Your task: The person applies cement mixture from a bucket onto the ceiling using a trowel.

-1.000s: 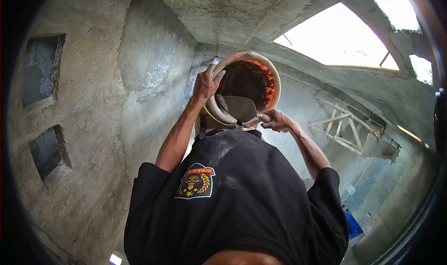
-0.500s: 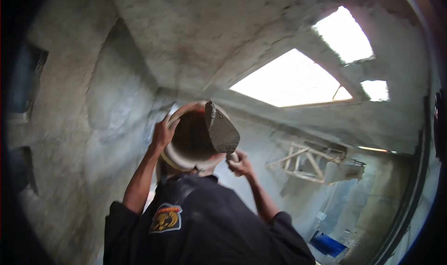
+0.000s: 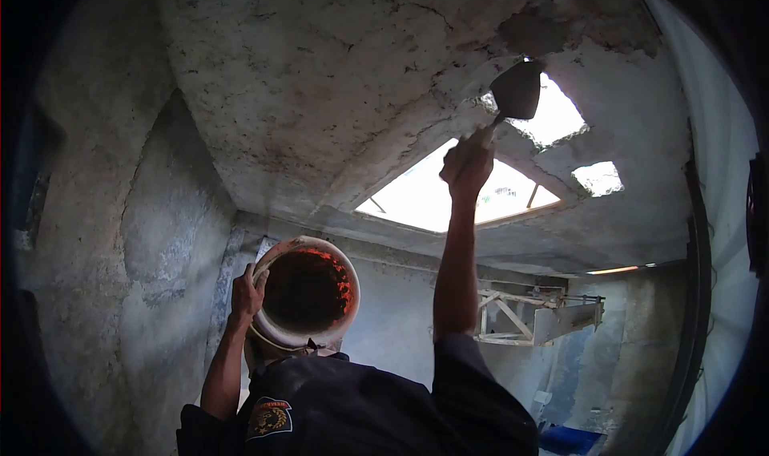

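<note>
My left hand point(image 3: 247, 294) grips the rim of a round pale bucket point(image 3: 352, 268), whose mouth faces me. Inside, the bucket is dark, with orange-red patches along one side. Higher up and to the right, my right hand point(image 3: 469, 163) is wrapped around the handle of a trowel point(image 3: 517, 90). Its dark blade overlaps a bright opening point(image 3: 553, 115) in the rough grey concrete surface point(image 3: 320, 95). Close above the blade, a darker, damp-looking patch point(image 3: 537, 31) marks that surface.
A large bright opening point(image 3: 416, 187) lies behind my right forearm, with a smaller opening point(image 3: 599, 179) to its right. A pale timber frame point(image 3: 509, 320) stands out at the right. Below it is a blue object point(image 3: 569, 439). A grey wall point(image 3: 172, 215) rises on the left.
My right hand has swung up and away from the bucket with the trowel, which earlier carried grey mortar over the bucket's mouth. The bucket and my left hand sit lower in view.
</note>
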The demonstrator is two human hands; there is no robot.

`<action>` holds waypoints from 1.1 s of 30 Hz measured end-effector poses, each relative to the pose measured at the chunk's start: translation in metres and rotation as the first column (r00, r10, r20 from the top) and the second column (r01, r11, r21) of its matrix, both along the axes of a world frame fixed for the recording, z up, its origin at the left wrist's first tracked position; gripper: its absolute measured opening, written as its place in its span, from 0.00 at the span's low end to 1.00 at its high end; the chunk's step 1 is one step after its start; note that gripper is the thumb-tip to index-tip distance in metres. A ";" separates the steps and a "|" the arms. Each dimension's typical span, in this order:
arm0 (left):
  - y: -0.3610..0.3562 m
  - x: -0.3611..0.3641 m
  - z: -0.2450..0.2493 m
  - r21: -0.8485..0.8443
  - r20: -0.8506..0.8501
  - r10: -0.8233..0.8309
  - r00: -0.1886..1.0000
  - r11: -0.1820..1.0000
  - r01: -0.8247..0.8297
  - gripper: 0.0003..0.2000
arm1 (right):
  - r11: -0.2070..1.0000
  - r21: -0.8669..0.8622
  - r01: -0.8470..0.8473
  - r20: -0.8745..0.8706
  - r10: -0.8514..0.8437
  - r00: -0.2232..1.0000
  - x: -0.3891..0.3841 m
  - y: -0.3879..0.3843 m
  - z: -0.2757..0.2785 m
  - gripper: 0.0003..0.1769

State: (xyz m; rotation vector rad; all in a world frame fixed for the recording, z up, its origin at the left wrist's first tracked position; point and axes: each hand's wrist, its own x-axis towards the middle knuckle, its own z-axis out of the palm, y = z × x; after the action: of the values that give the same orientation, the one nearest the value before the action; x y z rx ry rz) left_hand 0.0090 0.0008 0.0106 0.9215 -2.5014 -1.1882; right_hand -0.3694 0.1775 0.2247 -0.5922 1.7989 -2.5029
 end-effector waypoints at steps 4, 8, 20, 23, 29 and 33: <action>0.003 -0.003 0.006 -0.012 -0.008 0.031 0.999 0.999 -0.031 0.16 | 0.932 0.068 0.355 -0.296 -0.321 0.900 -0.076 -0.037 0.056 0.14; 0.004 -0.004 0.013 -0.029 -0.009 0.060 0.998 0.998 -0.061 0.15 | 0.757 0.320 0.569 -0.431 -0.419 0.799 -0.076 -0.052 0.089 0.16; 0.000 -0.011 0.005 0.038 0.006 0.043 0.999 0.998 -0.043 0.15 | 0.125 0.510 0.851 -0.820 -0.227 0.525 -0.130 -0.038 0.047 0.33; -0.001 -0.010 0.000 0.018 0.048 0.021 0.999 1.000 -0.022 0.14 | 0.128 0.431 0.893 -0.878 -0.166 0.448 -0.130 -0.033 0.046 0.34; 0.001 -0.008 0.002 -0.032 0.043 0.065 0.997 0.997 -0.064 0.15 | -0.086 0.196 0.977 -0.980 0.024 0.198 -0.158 0.005 0.049 0.29; -0.001 -0.006 0.001 -0.063 0.040 0.081 0.996 0.995 -0.078 0.16 | 0.021 0.143 0.990 -0.985 0.099 0.140 -0.165 0.022 0.057 0.31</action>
State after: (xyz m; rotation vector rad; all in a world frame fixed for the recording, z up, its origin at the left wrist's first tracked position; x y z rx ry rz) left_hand 0.0033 -0.0002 0.0120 1.0306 -2.4936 -1.0717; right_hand -0.5342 0.1992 0.2815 -1.2098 4.0646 -0.0158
